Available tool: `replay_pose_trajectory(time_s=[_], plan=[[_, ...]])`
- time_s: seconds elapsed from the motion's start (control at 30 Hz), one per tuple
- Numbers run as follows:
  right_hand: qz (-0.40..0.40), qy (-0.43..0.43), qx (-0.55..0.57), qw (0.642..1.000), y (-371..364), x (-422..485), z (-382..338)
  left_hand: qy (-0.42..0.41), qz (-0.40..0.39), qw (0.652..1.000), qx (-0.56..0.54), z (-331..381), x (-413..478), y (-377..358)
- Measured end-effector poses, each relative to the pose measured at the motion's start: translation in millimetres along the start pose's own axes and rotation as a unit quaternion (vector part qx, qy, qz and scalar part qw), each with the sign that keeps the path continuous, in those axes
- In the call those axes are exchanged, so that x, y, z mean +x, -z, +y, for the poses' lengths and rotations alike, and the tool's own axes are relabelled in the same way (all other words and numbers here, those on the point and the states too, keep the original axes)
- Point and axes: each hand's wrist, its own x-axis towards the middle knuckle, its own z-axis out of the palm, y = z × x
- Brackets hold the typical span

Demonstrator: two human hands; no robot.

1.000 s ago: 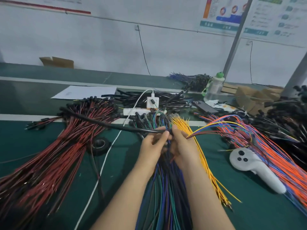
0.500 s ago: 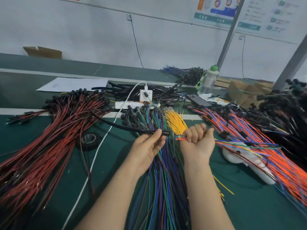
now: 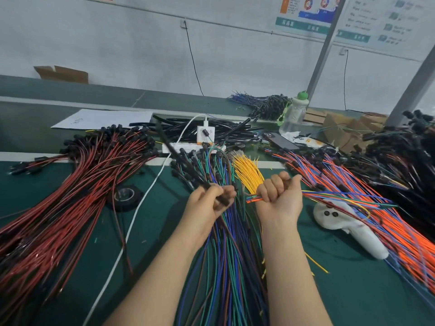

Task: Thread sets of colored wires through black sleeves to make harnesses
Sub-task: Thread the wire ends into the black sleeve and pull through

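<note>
My left hand (image 3: 207,203) grips a long black sleeve (image 3: 182,158) near its lower end; the sleeve slants up and to the left over the wire piles. My right hand (image 3: 280,196) is a fist around a small set of colored wires (image 3: 348,200), whose short ends stick out to the left toward the sleeve's end and whose length trails right over the white controller. A gap separates the wire ends from the sleeve. Under both forearms lies a pile of blue, green and brown wires (image 3: 226,255), with yellow wires (image 3: 247,172) just beyond my right hand.
On the left lies a red wire pile (image 3: 70,196) beside a tape roll (image 3: 126,196). Orange and blue wires (image 3: 388,220) spread at right over a white controller (image 3: 353,229). Loose black sleeves (image 3: 226,132), a white power strip (image 3: 188,147), a phone (image 3: 280,141) and a bottle (image 3: 294,114) sit farther back.
My hands have come apart. The right hand pulled the colored wire set to the right and closed into a fist; the sleeve in my left hand swung from lying leftward to slanting up and away.
</note>
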Motion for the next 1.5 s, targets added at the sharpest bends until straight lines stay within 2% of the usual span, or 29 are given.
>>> replay_pose_trajectory(time_s=[0.13,0.27,0.33,0.5,0.63,0.87,1.1,1.5], plan=[[-0.006,-0.006,-0.01,1.0,-1,0,5,-0.034,0.032,0.995,0.084,-1,-2,-4],[-0.016,-0.006,-0.018,1.0,0,0,7,-0.022,-0.024,0.981,0.189,-2,-5,-8],[-0.018,-0.005,-0.018,1.0,0,-1,7,-0.002,-0.061,0.977,0.204,-2,-7,-8],[-0.027,-0.014,-0.001,1.0,0,-2,7,0.027,-0.083,0.98,0.177,1,-9,-7],[-0.021,-0.034,0.056,0.998,0,-2,7,0.066,-0.102,0.985,0.126,2,-10,-10],[-0.01,-0.062,0.118,0.991,2,-1,9,0.06,-0.111,0.991,0.052,1,-10,-9],[-0.003,-0.084,0.185,0.979,4,0,11,0.079,-0.159,0.984,-0.031,2,-12,-7],[-0.003,-0.098,0.138,0.986,0,-5,22,0.068,-0.155,0.985,-0.034,1,-10,-6]])
